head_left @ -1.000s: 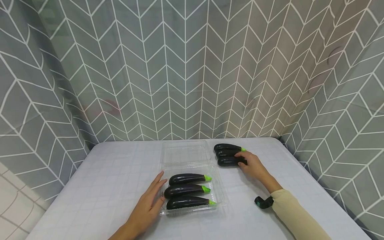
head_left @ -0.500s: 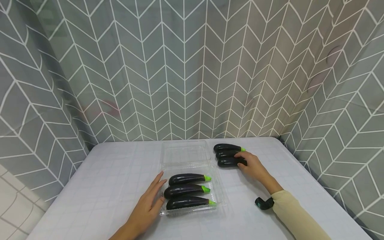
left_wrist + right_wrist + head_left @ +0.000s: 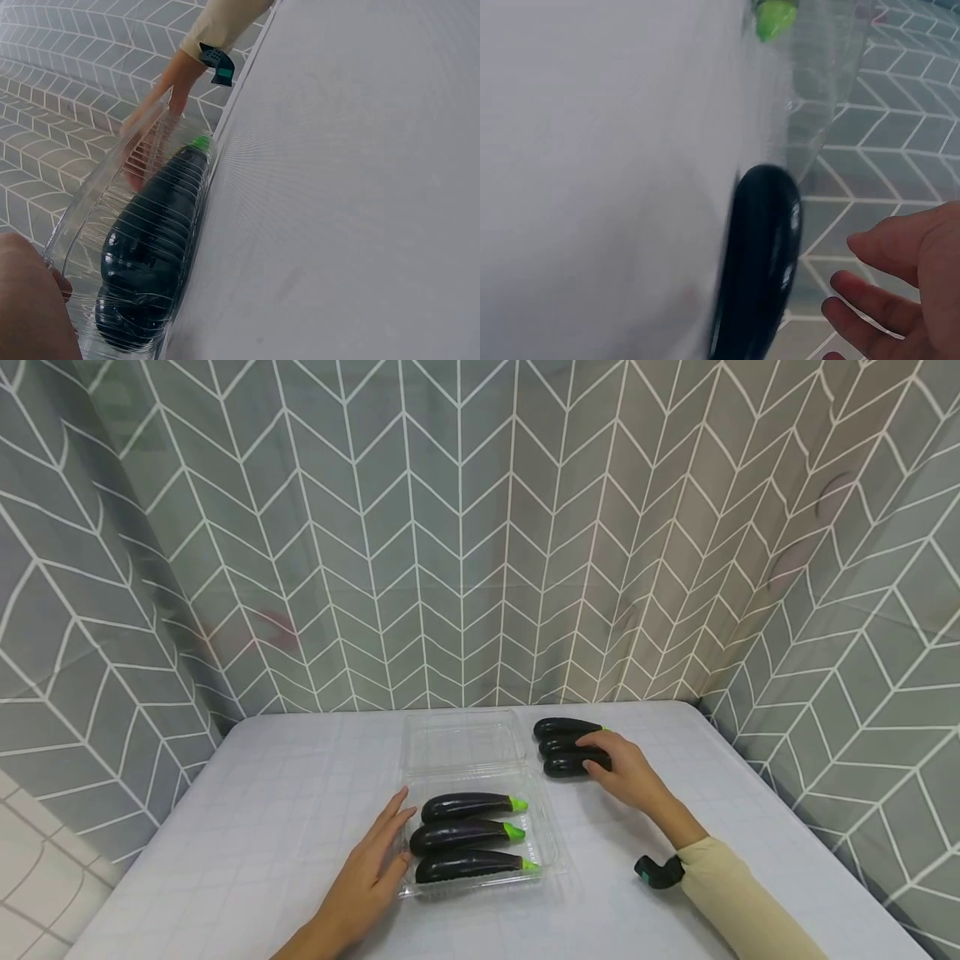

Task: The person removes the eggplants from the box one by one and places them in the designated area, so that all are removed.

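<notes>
A clear plastic clamshell box (image 3: 551,852) lies open on the table, its lid folded back. In its tray sit three eggplants, the middle one (image 3: 457,837) slightly left of the others, green stem ends to the right. My left hand (image 3: 367,877) rests at the tray's left edge with fingers spread; in the left wrist view it is mostly out of frame. My right hand (image 3: 630,768) hovers over three more eggplants, thumb and fingers apart above the nearest eggplant (image 3: 566,766). The right wrist view shows a gap between the fingers and an eggplant (image 3: 757,262). The hand hides some stem ends.
A white-covered table (image 3: 247,827) carries everything. Grey curtain (image 3: 465,527) with white chevron lines closes off the back and sides. A black strap-like device (image 3: 660,871) sits at the right sleeve's cuff. The box lid (image 3: 465,743) lies behind the tray.
My right hand has shifted slightly left over the loose eggplants, covering more of the far one's stem end. My left hand and the eggplants stay in place.
</notes>
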Demonstrator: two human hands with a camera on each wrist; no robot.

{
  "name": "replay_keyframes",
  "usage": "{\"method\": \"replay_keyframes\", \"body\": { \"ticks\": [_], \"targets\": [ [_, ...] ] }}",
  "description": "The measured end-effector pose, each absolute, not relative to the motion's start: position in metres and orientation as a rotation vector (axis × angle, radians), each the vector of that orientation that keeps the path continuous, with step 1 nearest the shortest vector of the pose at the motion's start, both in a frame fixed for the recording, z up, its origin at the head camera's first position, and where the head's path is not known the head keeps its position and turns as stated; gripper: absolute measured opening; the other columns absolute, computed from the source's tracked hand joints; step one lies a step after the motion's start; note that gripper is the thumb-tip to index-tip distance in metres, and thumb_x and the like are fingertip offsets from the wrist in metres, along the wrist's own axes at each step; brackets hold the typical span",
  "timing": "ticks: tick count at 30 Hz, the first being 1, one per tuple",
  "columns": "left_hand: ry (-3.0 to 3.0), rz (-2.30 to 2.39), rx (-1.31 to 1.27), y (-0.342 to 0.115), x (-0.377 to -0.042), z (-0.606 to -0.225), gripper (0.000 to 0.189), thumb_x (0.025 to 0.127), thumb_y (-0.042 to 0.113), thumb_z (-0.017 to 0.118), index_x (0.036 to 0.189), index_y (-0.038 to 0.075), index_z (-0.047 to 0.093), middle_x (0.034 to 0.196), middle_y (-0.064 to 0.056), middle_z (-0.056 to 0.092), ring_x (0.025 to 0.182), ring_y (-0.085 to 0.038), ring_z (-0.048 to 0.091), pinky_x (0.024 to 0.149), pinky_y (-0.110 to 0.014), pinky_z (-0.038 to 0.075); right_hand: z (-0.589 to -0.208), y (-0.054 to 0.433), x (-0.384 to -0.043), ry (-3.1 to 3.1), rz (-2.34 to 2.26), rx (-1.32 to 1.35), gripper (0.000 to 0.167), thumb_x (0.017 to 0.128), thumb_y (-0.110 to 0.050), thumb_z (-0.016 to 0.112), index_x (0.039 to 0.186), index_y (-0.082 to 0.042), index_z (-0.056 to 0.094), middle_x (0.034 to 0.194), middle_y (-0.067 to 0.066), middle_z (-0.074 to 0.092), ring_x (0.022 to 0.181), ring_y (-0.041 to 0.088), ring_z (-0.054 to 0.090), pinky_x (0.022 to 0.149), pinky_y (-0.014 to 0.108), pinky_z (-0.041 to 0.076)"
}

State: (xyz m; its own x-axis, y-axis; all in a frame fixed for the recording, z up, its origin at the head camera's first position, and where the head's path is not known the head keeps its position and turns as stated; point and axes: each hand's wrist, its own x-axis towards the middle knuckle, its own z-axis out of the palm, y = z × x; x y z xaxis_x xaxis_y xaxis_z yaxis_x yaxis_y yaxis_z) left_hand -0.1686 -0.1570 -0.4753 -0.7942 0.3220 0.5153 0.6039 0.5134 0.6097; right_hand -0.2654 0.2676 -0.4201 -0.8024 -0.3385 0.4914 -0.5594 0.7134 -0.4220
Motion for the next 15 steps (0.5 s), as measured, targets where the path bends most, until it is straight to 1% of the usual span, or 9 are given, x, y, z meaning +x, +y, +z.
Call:
{"method": "replay_keyframes", "body": {
  "ticks": [8, 15],
  "targets": [
    [-2.416, -1.168, -0.774, -0.157, -0.169, -0.477, 0.058, 0.092, -0.002, 0.061, 0.149, -0.001, 0.051, 0.170, 0.000, 0.026, 0.151, -0.029, 0.031, 0.117, -0.014, 0.014, -0.402, 0.245, -0.255, -2.460, 0.850, 0.778, 0.033, 0.092, 0.004, 0.074, 0.124, 0.000, 0.069, 0.128, 0.015, 0.067, 0.123, 0.039, 0.061, 0.101, 0.060, 0.049],
    [-2.433, -1.168, -0.758, -0.158, -0.169, -0.477, 0.059, 0.093, -0.001, 0.061, 0.151, 0.003, 0.051, 0.170, 0.002, 0.025, 0.152, -0.027, 0.030, 0.117, -0.013, 0.014, -0.394, 0.226, -0.247, -2.410, 0.871, 0.844, 0.033, 0.091, 0.002, 0.076, 0.123, -0.002, 0.070, 0.125, 0.011, 0.069, 0.120, 0.034, 0.064, 0.098, 0.056, 0.052]
  ]
}}
